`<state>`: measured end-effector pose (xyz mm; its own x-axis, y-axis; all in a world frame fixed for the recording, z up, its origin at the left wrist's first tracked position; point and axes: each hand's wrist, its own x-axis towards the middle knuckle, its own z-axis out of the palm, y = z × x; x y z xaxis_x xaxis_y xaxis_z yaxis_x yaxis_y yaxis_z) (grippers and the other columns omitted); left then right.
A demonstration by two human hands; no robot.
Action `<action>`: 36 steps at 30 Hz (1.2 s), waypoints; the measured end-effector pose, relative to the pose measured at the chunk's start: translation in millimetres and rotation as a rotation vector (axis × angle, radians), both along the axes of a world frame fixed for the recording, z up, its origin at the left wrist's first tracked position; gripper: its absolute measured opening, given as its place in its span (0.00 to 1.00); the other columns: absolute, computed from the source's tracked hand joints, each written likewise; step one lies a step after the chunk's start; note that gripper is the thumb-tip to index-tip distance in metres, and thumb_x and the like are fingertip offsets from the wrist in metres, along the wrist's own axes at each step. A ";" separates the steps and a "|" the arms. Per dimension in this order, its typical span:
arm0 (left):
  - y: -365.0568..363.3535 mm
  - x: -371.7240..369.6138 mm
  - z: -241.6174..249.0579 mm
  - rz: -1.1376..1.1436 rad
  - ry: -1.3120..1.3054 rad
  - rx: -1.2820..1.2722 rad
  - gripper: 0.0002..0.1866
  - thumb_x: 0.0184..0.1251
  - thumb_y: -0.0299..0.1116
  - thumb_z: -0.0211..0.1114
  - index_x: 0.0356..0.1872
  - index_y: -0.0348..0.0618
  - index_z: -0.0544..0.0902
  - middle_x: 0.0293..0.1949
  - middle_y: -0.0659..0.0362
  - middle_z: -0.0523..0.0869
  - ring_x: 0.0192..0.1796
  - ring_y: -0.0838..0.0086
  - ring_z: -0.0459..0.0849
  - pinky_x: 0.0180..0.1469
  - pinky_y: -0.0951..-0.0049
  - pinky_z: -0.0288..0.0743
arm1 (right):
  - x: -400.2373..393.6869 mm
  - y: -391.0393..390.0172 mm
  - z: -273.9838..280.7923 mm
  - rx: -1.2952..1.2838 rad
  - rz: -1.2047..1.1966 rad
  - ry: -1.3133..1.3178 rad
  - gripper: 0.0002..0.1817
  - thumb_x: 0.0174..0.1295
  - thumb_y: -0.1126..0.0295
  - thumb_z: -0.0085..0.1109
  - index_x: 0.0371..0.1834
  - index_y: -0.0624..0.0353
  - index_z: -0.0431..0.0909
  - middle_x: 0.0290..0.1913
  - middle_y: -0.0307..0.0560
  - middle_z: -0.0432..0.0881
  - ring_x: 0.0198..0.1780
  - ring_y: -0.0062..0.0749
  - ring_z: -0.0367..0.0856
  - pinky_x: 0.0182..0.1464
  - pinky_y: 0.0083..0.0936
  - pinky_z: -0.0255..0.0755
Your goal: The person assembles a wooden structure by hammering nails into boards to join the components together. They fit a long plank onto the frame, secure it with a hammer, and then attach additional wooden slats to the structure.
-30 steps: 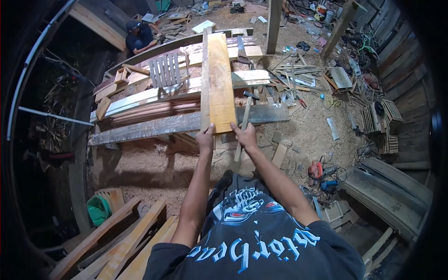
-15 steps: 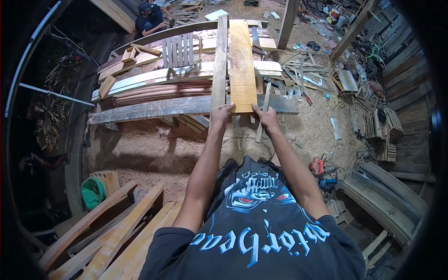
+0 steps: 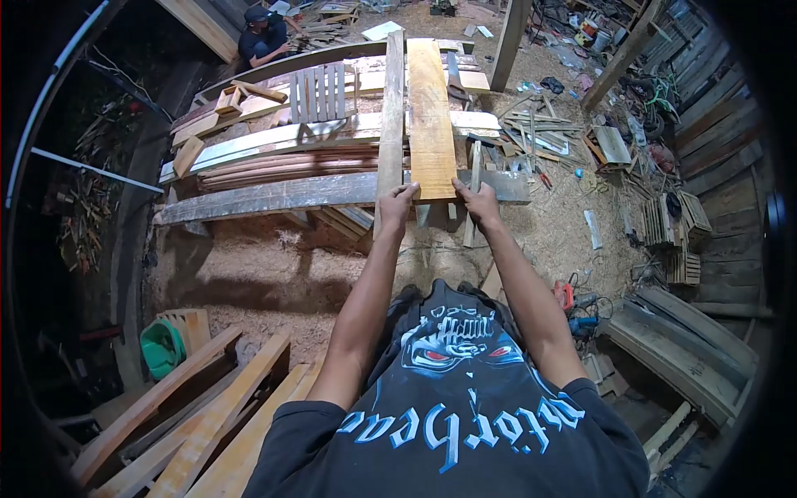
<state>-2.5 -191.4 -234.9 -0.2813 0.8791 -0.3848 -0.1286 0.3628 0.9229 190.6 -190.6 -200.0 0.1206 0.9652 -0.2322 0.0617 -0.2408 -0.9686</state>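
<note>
A wide yellow-brown plank (image 3: 430, 116) lies lengthwise away from me across the stacked timber. My left hand (image 3: 397, 206) is closed at the near left corner of this plank, thumb against its edge. At the near right corner my right hand (image 3: 478, 204) grips the opposite edge; its fingers are partly hidden. A narrow grey board (image 3: 391, 116) runs alongside on the left, passing under or beside my left hand. Close to my right hand, a thin wooden stick (image 3: 476, 162) points away from me. Further off, a handsaw (image 3: 454, 75) rests right of the plank.
A dark beam (image 3: 274, 197) crosses in front of me, with a slatted wooden panel (image 3: 318, 93) behind it. A person (image 3: 264, 37) crouches at the far left. Red and blue power tools (image 3: 573, 307) lie lower right. Planks (image 3: 207, 415) and a green container (image 3: 162, 349) are lower left.
Both hands stay on the near end of the plank, which has barely moved. The thin stick by my right hand now stands straighter in view. My viewpoint has shifted slightly.
</note>
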 end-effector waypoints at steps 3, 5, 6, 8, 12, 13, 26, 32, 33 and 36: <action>1.7 1.7 -8.5 0.015 0.024 0.079 0.17 0.56 0.40 0.74 0.37 0.36 0.87 0.28 0.63 0.83 0.30 0.82 0.76 0.34 0.81 0.68 | 0.9 2.0 -8.8 0.014 0.007 -0.026 0.20 0.57 0.54 0.71 0.26 0.60 0.77 0.24 0.37 0.78 0.25 0.18 0.73 0.28 0.21 0.69; 1.4 0.4 -10.6 0.025 0.009 0.072 0.16 0.57 0.41 0.73 0.37 0.36 0.87 0.29 0.62 0.84 0.31 0.82 0.77 0.34 0.80 0.69 | 1.1 2.0 -10.5 -0.014 0.033 -0.057 0.22 0.58 0.51 0.69 0.30 0.62 0.80 0.28 0.37 0.80 0.28 0.19 0.73 0.32 0.21 0.69; 1.0 -1.1 -6.8 0.004 0.023 0.037 0.17 0.58 0.41 0.73 0.37 0.36 0.87 0.29 0.62 0.85 0.32 0.81 0.77 0.35 0.80 0.70 | 1.2 3.6 -11.8 -0.015 0.028 -0.078 0.22 0.58 0.51 0.69 0.30 0.62 0.80 0.28 0.37 0.80 0.28 0.19 0.72 0.31 0.21 0.69; -0.2 -3.8 0.6 -0.037 0.050 -0.033 0.17 0.59 0.42 0.72 0.38 0.35 0.87 0.31 0.60 0.85 0.33 0.79 0.78 0.36 0.79 0.71 | 2.7 7.0 -15.1 -0.017 0.018 -0.118 0.23 0.58 0.49 0.68 0.30 0.62 0.80 0.27 0.36 0.79 0.26 0.18 0.71 0.30 0.21 0.68; 1.3 -2.5 -6.5 -0.053 0.067 0.085 0.20 0.62 0.42 0.70 0.43 0.33 0.85 0.37 0.56 0.87 0.38 0.76 0.82 0.41 0.76 0.74 | 6.8 15.2 -34.7 0.007 0.000 -0.113 0.25 0.58 0.47 0.67 0.29 0.62 0.79 0.25 0.37 0.79 0.24 0.17 0.71 0.26 0.20 0.66; 2.3 -2.0 -5.2 -0.072 0.065 0.097 0.21 0.62 0.43 0.69 0.46 0.32 0.84 0.39 0.55 0.87 0.41 0.75 0.82 0.45 0.75 0.74 | 5.8 13.1 -27.4 0.008 -0.002 -0.118 0.25 0.58 0.47 0.67 0.29 0.62 0.79 0.25 0.37 0.78 0.24 0.17 0.71 0.26 0.20 0.66; -10.2 19.4 59.3 -0.019 0.545 0.545 0.18 0.65 0.36 0.62 0.51 0.33 0.80 0.46 0.45 0.85 0.52 0.58 0.82 0.58 0.63 0.73 | 12.7 -7.5 -24.3 -0.015 -0.129 -0.017 0.20 0.69 0.55 0.55 0.36 0.64 0.75 0.32 0.49 0.83 0.28 0.26 0.82 0.28 0.25 0.78; -42.0 66.6 72.0 -0.361 0.199 0.530 0.10 0.63 0.28 0.63 0.44 0.36 0.82 0.38 0.51 0.87 0.40 0.68 0.86 0.43 0.70 0.78 | 41.0 -70.6 -13.1 0.075 -0.251 -0.495 0.18 0.66 0.57 0.57 0.29 0.63 0.76 0.23 0.49 0.81 0.25 0.32 0.80 0.27 0.30 0.71; -46.4 76.5 66.9 -0.407 0.196 0.527 0.11 0.63 0.28 0.63 0.45 0.36 0.82 0.38 0.51 0.87 0.40 0.68 0.86 0.43 0.70 0.78 | 45.5 -78.4 -13.4 0.046 -0.291 -0.561 0.18 0.66 0.57 0.57 0.29 0.64 0.76 0.24 0.51 0.80 0.25 0.35 0.79 0.28 0.32 0.70; -54.2 103.0 53.7 -0.576 0.286 0.506 0.12 0.67 0.30 0.62 0.49 0.38 0.81 0.42 0.54 0.86 0.42 0.72 0.85 0.43 0.72 0.78 | 61.6 -99.1 -11.8 0.008 -0.392 -0.635 0.17 0.65 0.58 0.56 0.33 0.64 0.76 0.26 0.59 0.79 0.30 0.52 0.79 0.34 0.41 0.70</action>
